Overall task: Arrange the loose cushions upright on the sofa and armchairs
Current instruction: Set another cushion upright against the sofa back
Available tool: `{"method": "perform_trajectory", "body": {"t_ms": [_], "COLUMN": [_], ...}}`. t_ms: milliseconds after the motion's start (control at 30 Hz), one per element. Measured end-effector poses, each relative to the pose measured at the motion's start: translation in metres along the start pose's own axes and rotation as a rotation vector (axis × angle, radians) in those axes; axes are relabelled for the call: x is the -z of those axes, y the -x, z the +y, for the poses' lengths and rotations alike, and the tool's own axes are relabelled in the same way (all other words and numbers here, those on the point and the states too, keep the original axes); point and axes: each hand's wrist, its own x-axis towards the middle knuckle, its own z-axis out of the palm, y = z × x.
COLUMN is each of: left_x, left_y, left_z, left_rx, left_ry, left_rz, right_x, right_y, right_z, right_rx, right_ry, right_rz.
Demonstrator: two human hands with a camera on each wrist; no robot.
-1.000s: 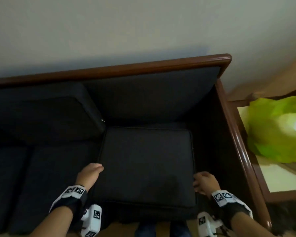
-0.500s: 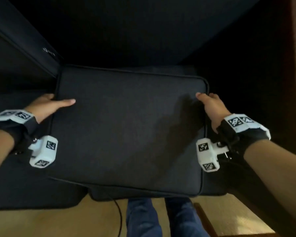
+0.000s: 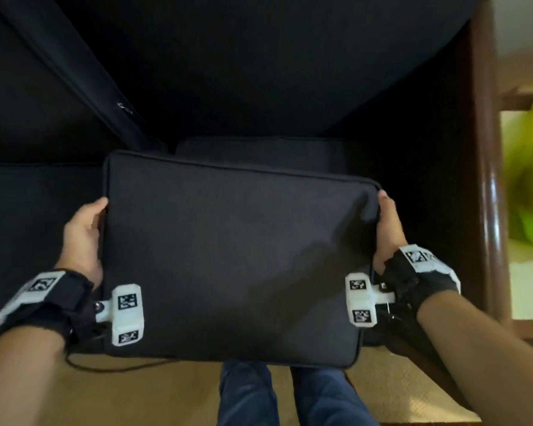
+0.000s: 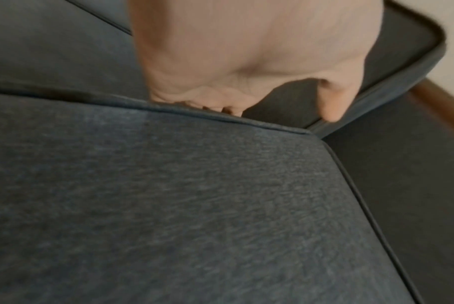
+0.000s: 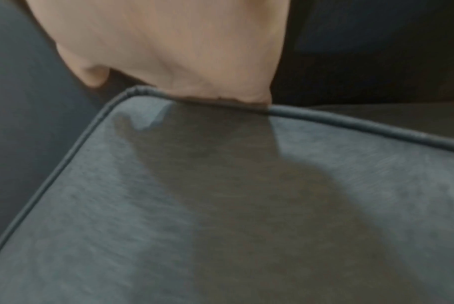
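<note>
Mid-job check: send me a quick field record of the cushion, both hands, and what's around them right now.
cushion: dark grey, piped edge, held between both hands, its near edge out past the sofa front over the floor
left hand: grips the cushion's left edge, fingers under it
right hand: grips the right edge near the far corner
sofa: dark upholstery, wooden arm on the right
floor: tan, thin black cable lying on it
upright yet: no, cushion face still toward the head camera

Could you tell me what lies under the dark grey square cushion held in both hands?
Under the dark grey square cushion, blue-trousered legs and tan floor show; the sofa seat beneath is mostly covered.
</note>
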Motion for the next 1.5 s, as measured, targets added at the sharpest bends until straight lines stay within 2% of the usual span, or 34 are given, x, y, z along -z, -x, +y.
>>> {"method": "perform_trajectory", "body": {"t_ms": [133, 233, 333, 433, 500, 600, 700, 800, 900, 967, 1033, 1167, 1233, 1333, 1433, 1500], "left_x": [0.016, 0.02, 0.031, 0.045, 0.043, 0.038, 0.036, 0.039, 0.041, 0.049, 0.054, 0.063, 0.071, 0.091, 0.118, 0.137], "left_y": [0.068, 0.115, 0.152, 0.165, 0.167, 0.161, 0.153, 0.156, 0.16, 0.155, 0.158, 0.162, 0.167, 0.168, 0.169, 0.168], "left_z": [0.006, 0.023, 0.037, 0.04, 0.036, 0.021, 0.017, 0.011, 0.003, -0.003, -0.004, 0.001, 0.01, 0.017, 0.013, 0.008], "left_rx": [0.029, -0.043, -0.118, -0.165, -0.156, -0.074, -0.085, -0.093, -0.112, -0.106, -0.104, -0.076, -0.038, -0.032, -0.028, -0.022], "left_ry": [0.158, 0.201, 0.237, 0.281, 0.206, 0.036, -0.003, -0.069, -0.144, -0.169, -0.232, -0.252, -0.174, -0.209, -0.323, -0.385], "left_rz": [0.049, 0.021, 0.048, 0.098, 0.082, 0.12, 0.158, 0.145, 0.171, 0.17, 0.136, 0.028, -0.061, -0.2, -0.322, -0.391], "right_x": [0.034, 0.047, 0.059, 0.061, 0.058, 0.049, 0.044, 0.037, 0.008, -0.025, -0.058, -0.139, -0.176, -0.212, -0.226, -0.228], "right_y": [0.085, 0.152, 0.191, 0.207, 0.209, 0.204, 0.195, 0.192, 0.204, 0.221, 0.238, 0.279, 0.299, 0.307, 0.304, 0.3], "right_z": [-0.005, -0.015, -0.027, -0.039, -0.039, -0.03, -0.028, -0.029, -0.03, -0.031, -0.024, 0.018, 0.049, 0.097, 0.13, 0.143], "right_rx": [0.055, 0.115, 0.238, 0.311, 0.342, 0.374, 0.454, 0.496, 0.483, 0.472, 0.544, 0.67, 0.706, 0.866, 1.05, 1.095], "right_ry": [-0.112, -0.16, -0.193, -0.162, -0.115, 0.101, 0.27, 0.56, 0.928, 1.057, 1.226, 1.583, 1.864, 2.158, 2.158, 2.128], "right_rz": [0.024, -0.003, 0.003, 0.002, -0.006, 0.001, 0.071, 0.256, 0.477, 0.519, 0.447, -0.022, -0.149, -0.039, 0.044, 0.044]}}
